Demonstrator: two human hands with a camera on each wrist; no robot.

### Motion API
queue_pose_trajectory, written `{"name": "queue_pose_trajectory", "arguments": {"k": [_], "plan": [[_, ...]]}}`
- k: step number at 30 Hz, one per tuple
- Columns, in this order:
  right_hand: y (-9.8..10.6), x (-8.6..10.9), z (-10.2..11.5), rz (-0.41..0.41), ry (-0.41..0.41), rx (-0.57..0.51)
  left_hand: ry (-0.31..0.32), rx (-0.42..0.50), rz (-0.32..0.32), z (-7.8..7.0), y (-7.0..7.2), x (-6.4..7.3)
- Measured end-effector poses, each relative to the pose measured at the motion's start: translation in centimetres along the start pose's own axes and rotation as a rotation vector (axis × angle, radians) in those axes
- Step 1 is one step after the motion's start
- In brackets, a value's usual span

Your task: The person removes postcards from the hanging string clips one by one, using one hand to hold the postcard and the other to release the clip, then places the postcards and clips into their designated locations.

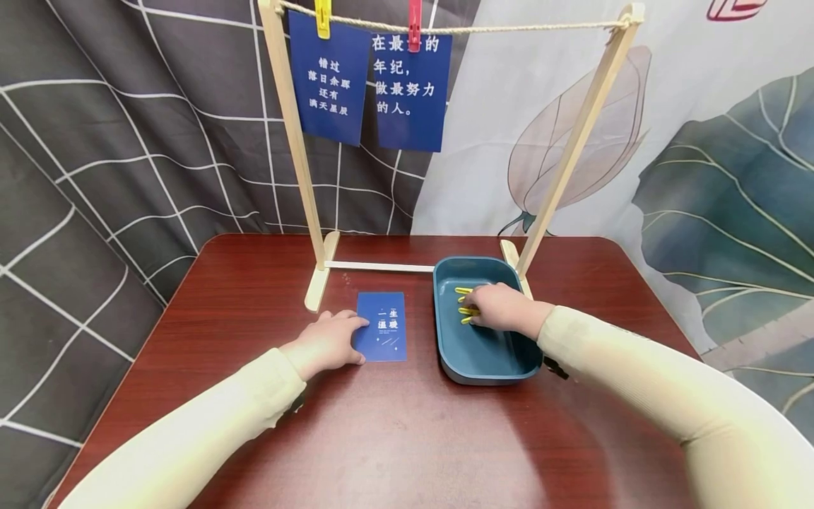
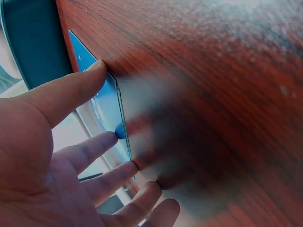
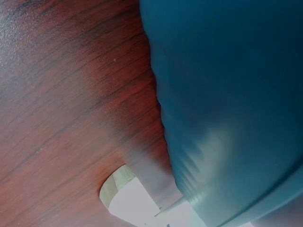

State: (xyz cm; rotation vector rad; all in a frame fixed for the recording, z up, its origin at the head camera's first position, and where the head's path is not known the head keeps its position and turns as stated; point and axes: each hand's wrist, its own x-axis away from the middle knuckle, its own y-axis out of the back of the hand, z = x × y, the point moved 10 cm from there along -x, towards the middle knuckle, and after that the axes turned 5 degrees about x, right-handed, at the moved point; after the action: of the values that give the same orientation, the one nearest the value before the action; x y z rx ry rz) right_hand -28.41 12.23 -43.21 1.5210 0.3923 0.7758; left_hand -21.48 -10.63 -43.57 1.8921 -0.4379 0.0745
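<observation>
You are resting your left hand (image 1: 326,339) at the left edge of a blue card (image 1: 381,326), your thumb (image 2: 97,71) touching it by the near corner and your index finger meeting the edge farther up. The fingers of that hand are spreading loosely, not curling round the card. The card is lying flat on the reddish-brown table (image 1: 432,438), just left of a blue-green tray (image 1: 490,359), with its white print facing up.

You are reaching your right hand (image 1: 505,309) down into the tray, where your fingertips are touching yellow clips (image 1: 469,311); whether they are pinching any, I cannot tell, since the hand is covering part of the clips.

Behind the card, a wooden rack (image 1: 292,134) is standing on the table, with 2 posts and a white bar (image 1: 381,266) running low between them. The tray is sitting before its right post. A rope (image 1: 521,29) is stretching across the top, where a yellow peg (image 1: 323,21) and a red peg (image 1: 415,25) are holding 2 more blue cards, the left-hand card (image 1: 331,88) and the right-hand card (image 1: 412,92), side by side. Dark checked cloth (image 1: 178,141) is hanging behind.
</observation>
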Motion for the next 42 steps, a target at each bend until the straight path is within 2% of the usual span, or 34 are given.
{"name": "queue_pose_trajectory", "arguments": {"k": [13,22,27,33,37,40,42], "plan": [[0.3,0.1,0.4,0.024,-0.002,-0.013,0.006,-0.007,-0.003,0.5,0.0,0.3],[1.6,0.5,0.8,-0.023,-0.012,-0.017,-0.002,0.036,0.012,0.7,0.6,0.5],[2.6,0.8,0.3,-0.057,-0.048,-0.043,0.016,0.043,0.059,1.1,0.7,-0.3],[5.5,2.0,-0.2,-0.142,-0.083,-0.079,0.035,0.091,0.086,1.0,0.9,-2.3],[8.5,2.8,-0.1,-0.255,-0.075,-0.063,0.014,0.189,0.028,0.3,2.4,-3.3],[11.7,3.3,0.3,-0.373,-0.044,-0.049,0.001,0.308,-0.078,0.0,4.3,-4.0],[14.3,3.7,0.5,-0.467,-0.021,-0.045,0.000,0.423,-0.162,-0.2,5.8,-4.3]]}}
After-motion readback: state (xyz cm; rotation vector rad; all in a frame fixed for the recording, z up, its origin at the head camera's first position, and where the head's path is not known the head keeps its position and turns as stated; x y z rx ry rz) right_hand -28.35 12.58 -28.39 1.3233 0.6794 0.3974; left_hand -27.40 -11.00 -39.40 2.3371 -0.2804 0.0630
